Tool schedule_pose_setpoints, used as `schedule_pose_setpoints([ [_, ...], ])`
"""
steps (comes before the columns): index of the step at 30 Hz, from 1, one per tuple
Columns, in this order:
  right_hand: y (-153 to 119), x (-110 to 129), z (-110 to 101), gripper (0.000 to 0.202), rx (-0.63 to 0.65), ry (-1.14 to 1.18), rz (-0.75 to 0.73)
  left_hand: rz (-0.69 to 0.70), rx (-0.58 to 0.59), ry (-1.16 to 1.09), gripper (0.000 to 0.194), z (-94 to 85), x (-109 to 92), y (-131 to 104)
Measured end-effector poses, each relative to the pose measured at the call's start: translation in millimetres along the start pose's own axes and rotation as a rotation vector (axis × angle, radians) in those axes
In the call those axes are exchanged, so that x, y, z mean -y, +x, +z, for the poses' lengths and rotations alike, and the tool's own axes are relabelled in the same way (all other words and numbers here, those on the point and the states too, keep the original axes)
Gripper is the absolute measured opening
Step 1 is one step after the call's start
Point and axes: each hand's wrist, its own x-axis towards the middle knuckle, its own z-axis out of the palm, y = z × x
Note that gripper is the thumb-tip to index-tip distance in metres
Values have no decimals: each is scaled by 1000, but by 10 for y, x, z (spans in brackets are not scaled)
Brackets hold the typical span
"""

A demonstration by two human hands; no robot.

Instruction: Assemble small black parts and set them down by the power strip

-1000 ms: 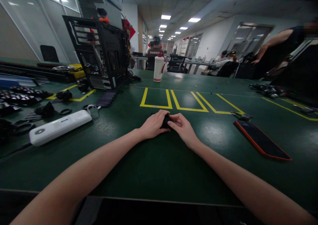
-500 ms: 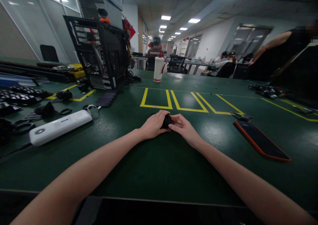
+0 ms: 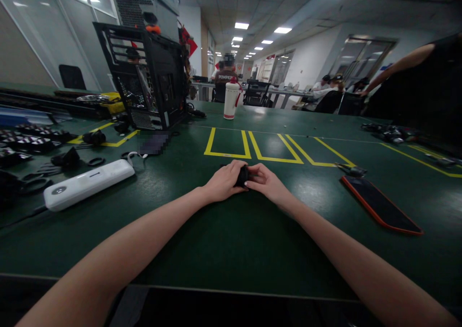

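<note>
Black rounded part [image 3: 243,176]: held between both hands at the middle of the green tabletop [image 3: 224,250]; fingers cover most of it, so its full shape is hidden.
Left hand [image 3: 224,180]: curled over the left side of the part, fingers on the far side, thumb on the near side.
Right hand [image 3: 269,182]: thumb and bent fingers pinching the right side of the part, fingertips near those of the left hand.
Yellow tape outlines [image 3: 281,161]: three open-ended frames on the tabletop, just beyond the hands.
Flat black slab with orange edging [image 3: 378,204]: lying to the right of the right hand, well apart from it.
White elongated plastic block [image 3: 90,185]: lying to the left, well apart from the left hand; dark cable [image 3: 27,217] at its left end.
White cylindrical bottle with red lid [image 3: 230,103]: standing upright beyond the tape.
</note>
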Motion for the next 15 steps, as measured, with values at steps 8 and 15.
schedule_pose_setpoints([
  [8, 17, -15, 26, 21, -78, -36, -35, 5, -2, 5, 58, -2, -19, 5],
  [15, 31, 30, 19, 28, -78, -62, 41, -2, 8, -15, 58, -31, -33, -1],
])
